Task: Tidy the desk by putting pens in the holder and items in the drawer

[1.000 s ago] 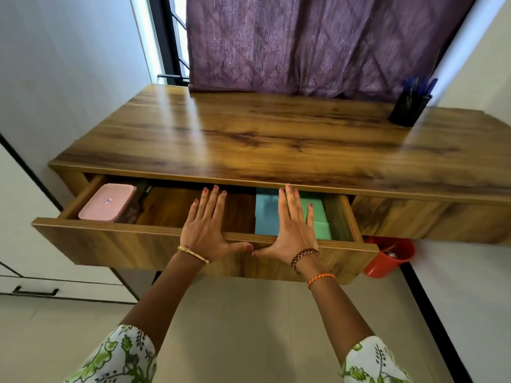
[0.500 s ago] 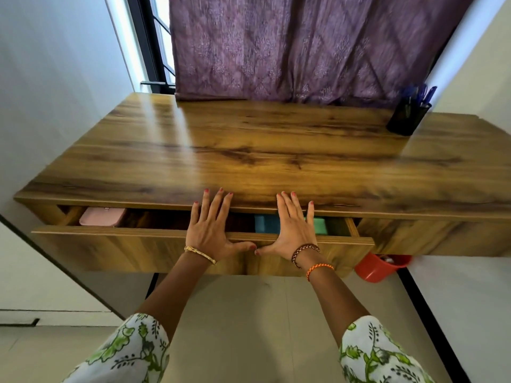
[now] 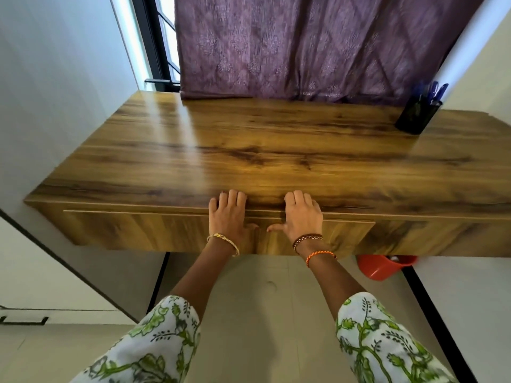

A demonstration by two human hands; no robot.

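Note:
The wooden drawer (image 3: 143, 230) sits flush in the front of the desk (image 3: 249, 150), its contents hidden. My left hand (image 3: 228, 217) and my right hand (image 3: 302, 217) press flat against the drawer front, side by side near its middle, fingers bent over its top edge at the desk's lip. A black pen holder (image 3: 417, 114) with several blue pens (image 3: 434, 91) stands at the desk's back right corner. Neither hand holds anything.
A purple curtain (image 3: 304, 45) hangs behind the desk. White walls close in on the left and right. An orange bin (image 3: 384, 268) stands on the floor under the desk's right side. Pale floor tiles lie below my arms.
Both hands have pushed the drawer inward until it closed. The pink box and the blue and green items inside are now out of sight.

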